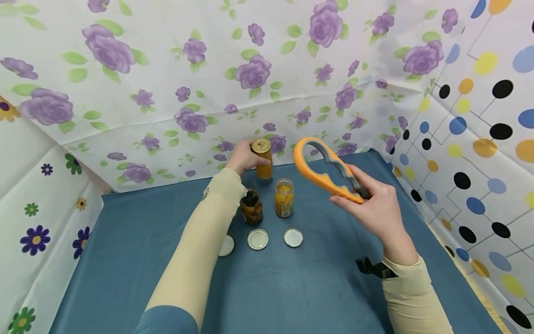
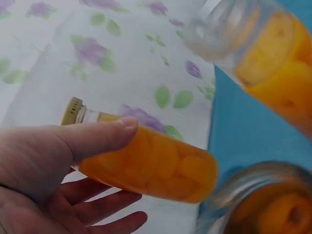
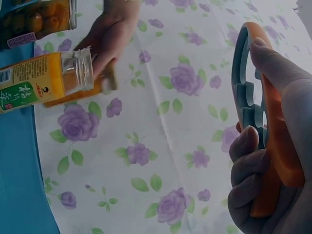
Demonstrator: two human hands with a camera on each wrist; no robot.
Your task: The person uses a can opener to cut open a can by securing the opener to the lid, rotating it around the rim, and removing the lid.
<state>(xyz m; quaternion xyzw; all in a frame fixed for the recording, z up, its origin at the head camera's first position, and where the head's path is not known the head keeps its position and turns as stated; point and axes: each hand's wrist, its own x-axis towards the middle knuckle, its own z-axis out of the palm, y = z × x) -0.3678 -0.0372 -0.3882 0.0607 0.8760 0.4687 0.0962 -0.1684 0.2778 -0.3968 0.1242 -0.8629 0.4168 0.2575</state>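
Note:
My left hand [image 1: 245, 157] is at an upright glass jar [image 1: 263, 168] with a gold lid and orange fruit inside. In the left wrist view the thumb lies across the jar's [image 2: 161, 163] near side below the lid. Several fingers spread along its lower edge; part of the hand is hidden behind it. Raised to the right, my right hand [image 1: 377, 204] grips an orange and grey jar opener [image 1: 317, 176] by its handle end. Its looped body with scalloped inner edges points up and left, apart from the jars.
Two lidless jars stand in front: yellow fruit [image 1: 284, 199] and darker fruit [image 1: 252, 211]. Before them lie a white lid [image 1: 294, 237], another lid [image 1: 257, 239] and a third lid [image 1: 226, 246] partly under the left sleeve. A flowered sheet [image 1: 200, 93] rises behind the blue tabletop [image 1: 300, 287].

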